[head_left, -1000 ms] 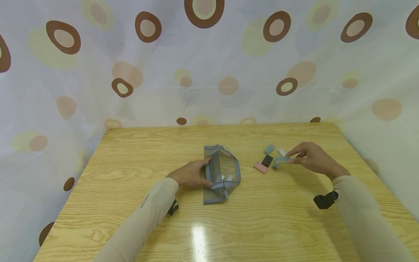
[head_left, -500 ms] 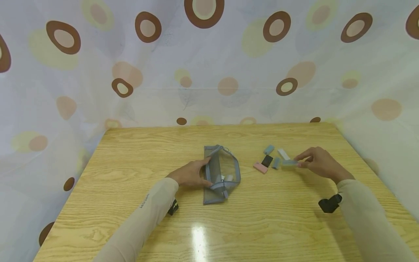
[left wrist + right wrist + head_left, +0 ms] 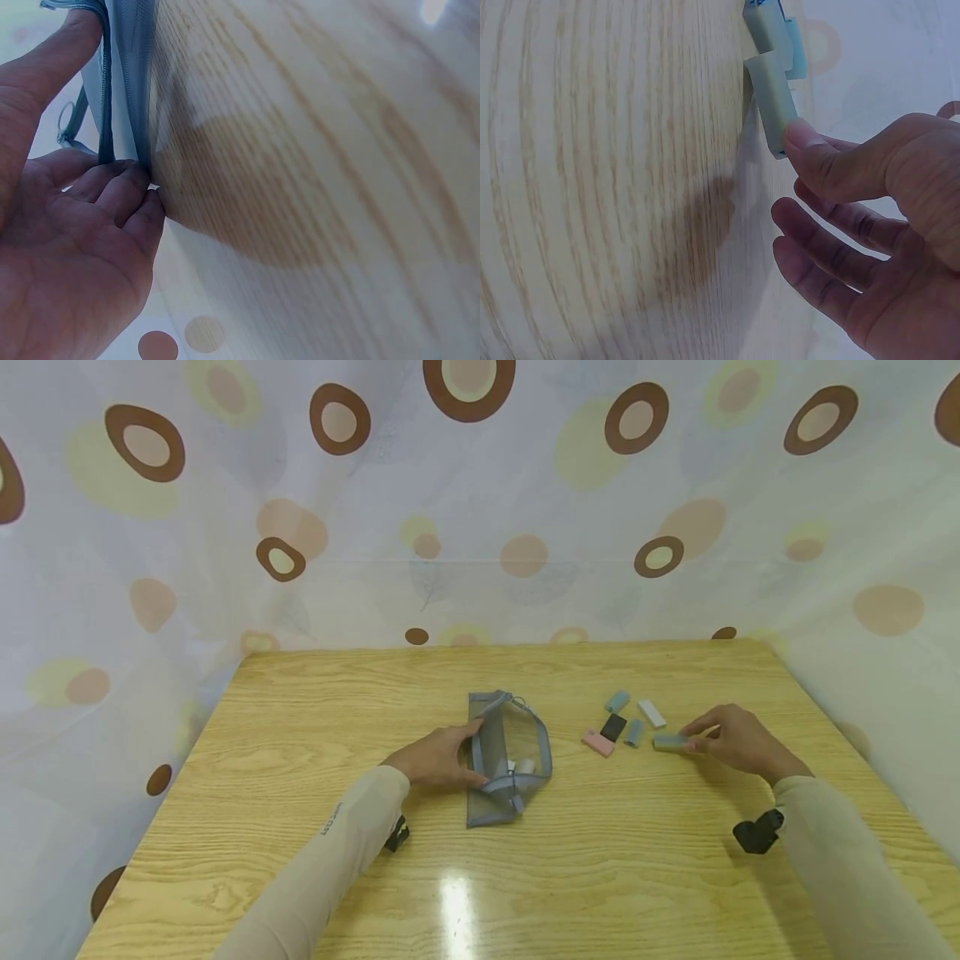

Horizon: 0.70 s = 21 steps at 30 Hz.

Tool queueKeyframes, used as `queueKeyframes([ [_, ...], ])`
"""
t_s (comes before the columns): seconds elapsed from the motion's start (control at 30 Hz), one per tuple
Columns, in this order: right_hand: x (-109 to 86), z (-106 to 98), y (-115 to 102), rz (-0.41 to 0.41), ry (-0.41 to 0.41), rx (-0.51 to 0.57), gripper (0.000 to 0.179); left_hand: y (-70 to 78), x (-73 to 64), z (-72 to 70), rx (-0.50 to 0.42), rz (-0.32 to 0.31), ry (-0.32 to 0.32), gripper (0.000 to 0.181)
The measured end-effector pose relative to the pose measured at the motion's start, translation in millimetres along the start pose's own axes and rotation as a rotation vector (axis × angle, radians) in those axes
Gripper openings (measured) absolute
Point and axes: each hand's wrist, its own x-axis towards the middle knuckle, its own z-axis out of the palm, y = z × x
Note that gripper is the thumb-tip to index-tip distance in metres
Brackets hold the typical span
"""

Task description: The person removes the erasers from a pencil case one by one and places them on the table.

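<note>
A grey mesh zip pouch (image 3: 491, 747) lies on the table with its mouth spread. My left hand (image 3: 438, 757) holds its near-left rim, thumb and fingers set wide apart; in the left wrist view the fingers (image 3: 124, 187) curl at the zipper edge. White pieces (image 3: 527, 767) show inside the pouch. To the right, my right hand (image 3: 731, 739) pinches one end of a pale green eraser (image 3: 670, 742) between thumb and fingertips. In the right wrist view that eraser (image 3: 771, 97) is tilted close over the table, its other fingers loosely bent.
Left of the right hand lie several small blocks: a white one (image 3: 652, 713), a grey-blue one (image 3: 633, 732), a black one (image 3: 613, 727), a pink one (image 3: 598, 743) and a teal one (image 3: 618, 700). A patterned curtain (image 3: 480, 602) hangs behind the wooden table (image 3: 337, 693).
My right hand has moved right and slightly nearer with the pale green eraser, away from the other blocks; the white block now shows whole. The left hand and pouch stay put.
</note>
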Motion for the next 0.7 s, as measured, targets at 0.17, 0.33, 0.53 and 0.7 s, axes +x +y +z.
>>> queueKeyframes([
  [0.17,-0.4,1.5,1.4,0.012,-0.012,0.0,0.024,0.3,0.2,0.0,0.002,-0.001,-0.002,0.099],
  [0.33,-0.4,2.8,2.8,0.03,-0.033,0.012,0.026,1.1,0.0,-0.1,0.014,-0.005,-0.004,0.099],
  [0.53,0.5,2.9,2.0,0.026,-0.043,-0.003,0.025,1.8,-0.5,-0.6,0.012,-0.008,-0.004,0.1],
  [0.7,1.4,3.1,-0.8,0.029,-0.051,-0.02,0.024,0.9,-0.6,-0.5,0.005,-0.009,-0.003,0.099],
])
